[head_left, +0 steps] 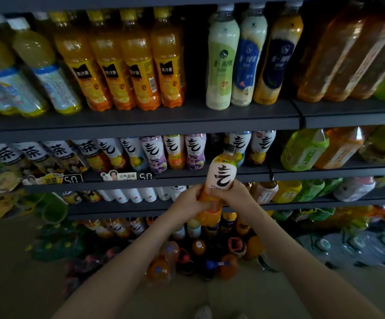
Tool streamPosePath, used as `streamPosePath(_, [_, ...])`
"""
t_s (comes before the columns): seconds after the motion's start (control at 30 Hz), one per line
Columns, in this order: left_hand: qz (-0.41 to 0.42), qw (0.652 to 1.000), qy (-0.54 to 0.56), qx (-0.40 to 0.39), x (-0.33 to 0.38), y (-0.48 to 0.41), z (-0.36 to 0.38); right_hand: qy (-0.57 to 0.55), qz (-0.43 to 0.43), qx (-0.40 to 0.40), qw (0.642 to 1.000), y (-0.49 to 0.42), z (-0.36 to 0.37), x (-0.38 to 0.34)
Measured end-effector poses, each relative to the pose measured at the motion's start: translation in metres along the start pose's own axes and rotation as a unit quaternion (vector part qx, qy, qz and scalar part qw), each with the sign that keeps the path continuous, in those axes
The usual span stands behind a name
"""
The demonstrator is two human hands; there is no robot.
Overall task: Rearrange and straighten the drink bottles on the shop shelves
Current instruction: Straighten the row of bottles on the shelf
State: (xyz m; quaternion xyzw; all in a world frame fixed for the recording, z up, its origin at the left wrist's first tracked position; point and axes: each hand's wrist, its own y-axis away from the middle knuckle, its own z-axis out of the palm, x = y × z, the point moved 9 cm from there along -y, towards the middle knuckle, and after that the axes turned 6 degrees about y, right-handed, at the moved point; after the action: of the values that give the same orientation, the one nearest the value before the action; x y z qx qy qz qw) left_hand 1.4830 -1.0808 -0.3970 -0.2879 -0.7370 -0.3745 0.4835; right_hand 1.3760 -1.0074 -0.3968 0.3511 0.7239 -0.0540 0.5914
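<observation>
I hold one sparkling-water bottle (221, 176) upright in front of the second shelf (186, 176); it has a white label with a black character, an orange base and a dark cap. My left hand (192, 198) grips its lower part from the left, and my right hand (235, 194) grips it from the right. Behind its cap is a dark gap in the row of similar bottles (173, 151). My hands hide the bottle's lower label.
The top shelf (140, 120) carries orange juice bottles (127, 63), pale yellow drinks (34, 67) and milky drinks (223, 58). Green and orange tea bottles (320, 149) stand to the right. Several loose bottles (200, 256) stand on the floor below my arms, beside plastic-wrapped water packs (359, 247).
</observation>
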Motion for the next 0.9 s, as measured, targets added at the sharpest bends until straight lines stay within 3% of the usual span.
streamPosePath(0.23, [-0.024, 0.995, 0.094, -0.031, 0.002, 0.013, 0.001, 0.032, -0.015, -0.035, 0.999, 0.004, -0.001, 0.003])
streamPosePath(0.53, [-0.026, 0.994, 0.099, 0.029, 0.001, 0.039, -0.02, 0.025, -0.04, -0.098, 0.994, 0.013, 0.022, -0.021])
streamPosePath(0.9, [-0.061, 0.99, 0.095, 0.087, -0.008, 0.032, -0.02, 0.014, -0.071, -0.079, 0.994, 0.016, 0.004, -0.016])
